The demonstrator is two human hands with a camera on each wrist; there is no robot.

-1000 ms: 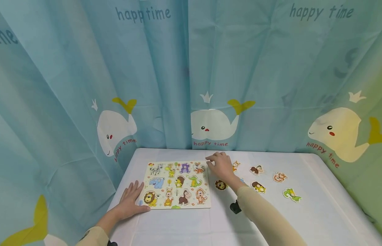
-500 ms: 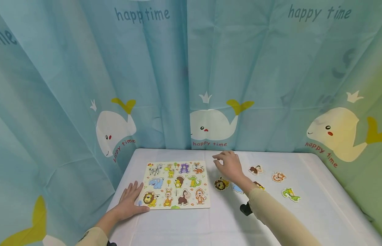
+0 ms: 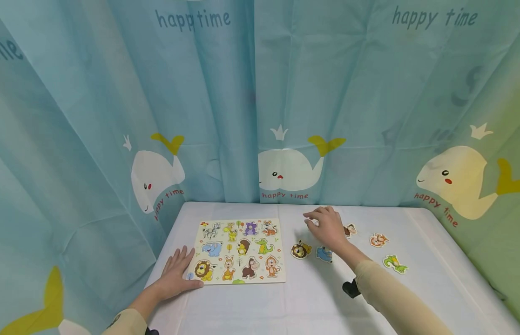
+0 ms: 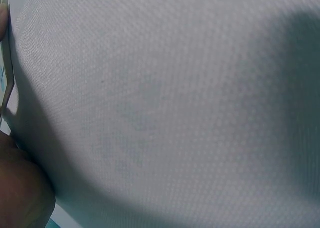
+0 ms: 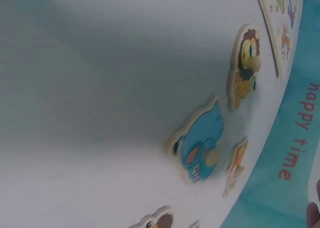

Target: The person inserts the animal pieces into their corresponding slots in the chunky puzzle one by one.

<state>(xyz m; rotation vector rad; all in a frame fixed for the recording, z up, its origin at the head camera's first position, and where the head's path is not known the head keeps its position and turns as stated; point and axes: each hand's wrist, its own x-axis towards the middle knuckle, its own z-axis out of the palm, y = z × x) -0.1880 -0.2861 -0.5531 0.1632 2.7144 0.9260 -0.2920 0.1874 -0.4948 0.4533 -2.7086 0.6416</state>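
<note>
My left hand (image 3: pixel 174 278) rests on the table at the left side of the animal puzzle board (image 3: pixel 280 280), fingers spread, thumb at its lower left corner. In the left wrist view only a bit of the hand (image 4: pixel 22 193) shows beside the board's edge. My right hand (image 3: pixel 328 228) hovers over the loose puzzle pieces with loosely bent fingers and nothing between them. Below it lie a lion piece (image 3: pixel 300 250) and a blue elephant piece (image 3: pixel 324 254). An orange piece (image 5: pixel 235 165) shows in the right wrist view; the hand mostly hides it in the head view.
Farther right lie a gorilla piece (image 3: pixel 350 230), a monkey piece (image 3: pixel 379 240) and a green crocodile piece (image 3: pixel 395 264). A brown-and-yellow piece (image 5: pixel 162 220) is cut off in the right wrist view. A blue curtain (image 3: pixel 226 116) hangs behind the white table (image 3: pixel 243 311).
My right hand has moved right, from the board's upper right corner to above the loose pieces, uncovering the lion and elephant pieces. My left hand has stayed put.
</note>
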